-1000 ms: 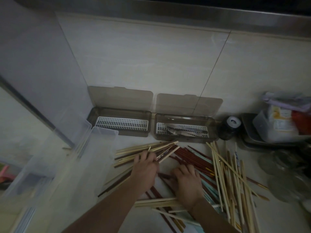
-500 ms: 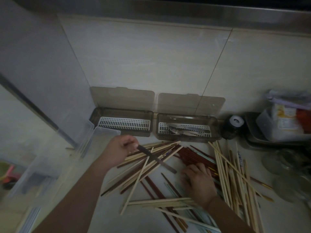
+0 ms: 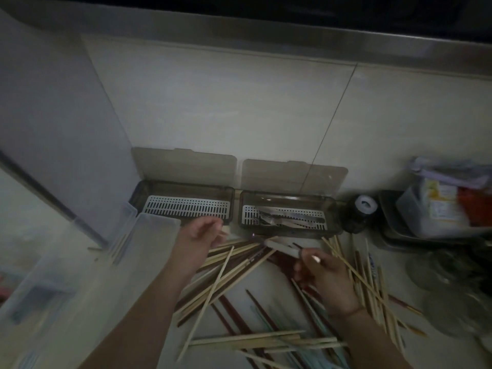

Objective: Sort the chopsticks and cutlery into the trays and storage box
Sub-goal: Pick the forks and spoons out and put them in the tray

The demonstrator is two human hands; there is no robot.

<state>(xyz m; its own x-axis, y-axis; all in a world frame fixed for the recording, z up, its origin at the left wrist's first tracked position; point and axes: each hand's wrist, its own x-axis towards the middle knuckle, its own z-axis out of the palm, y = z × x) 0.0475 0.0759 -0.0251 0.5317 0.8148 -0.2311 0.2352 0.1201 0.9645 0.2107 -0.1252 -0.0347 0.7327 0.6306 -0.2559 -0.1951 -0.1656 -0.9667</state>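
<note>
The chopsticks (image 3: 234, 272) are mixed: pale bamboo, dark reddish-brown, and a few light teal. Both trays (image 3: 186, 191) are smoky brown and see-through, each with a white slotted grate (image 3: 186, 209). The cutlery (image 3: 282, 218) is silvery. The box (image 3: 80, 275) is clear and frosted. The jar (image 3: 358, 214) is dark with a white top. The wall (image 3: 239, 102) is cream tile.

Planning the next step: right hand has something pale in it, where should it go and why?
Probably carry the pale utensil in the right hand forward into the right tray. That tray already holds metal cutlery; the left tray looks bare. The left hand appears to hold nothing.
</note>
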